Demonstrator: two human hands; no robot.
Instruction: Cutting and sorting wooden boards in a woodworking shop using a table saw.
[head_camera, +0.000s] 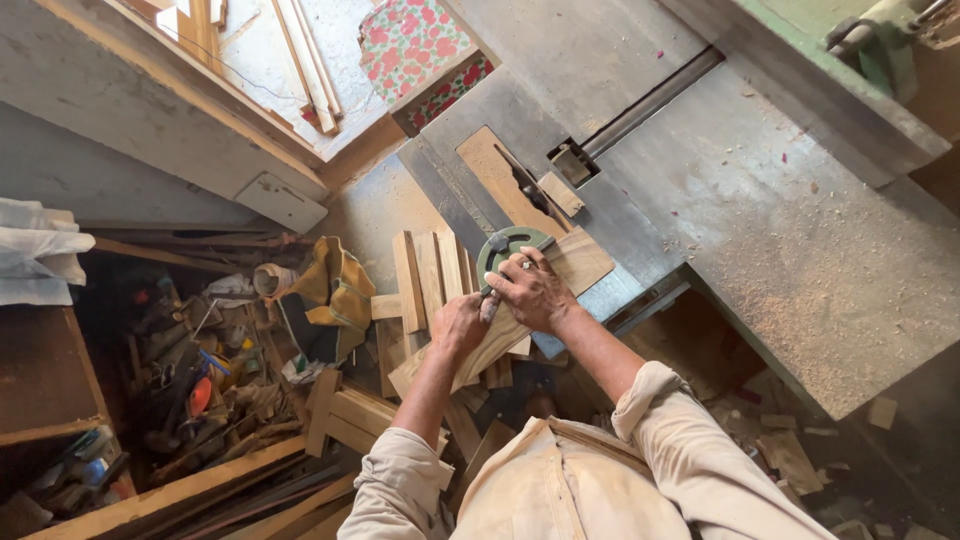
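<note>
the left hand (458, 325) presses down on the near end of the wood board (540, 290) on the saw table (780, 230). the right hand (532, 290) pushes the green guide (508, 246), its grip pressed together around it; fingers should stay away from the blade slot (520, 185).

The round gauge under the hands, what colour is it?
Green, in the head view: the gauge lies on the board.
</note>
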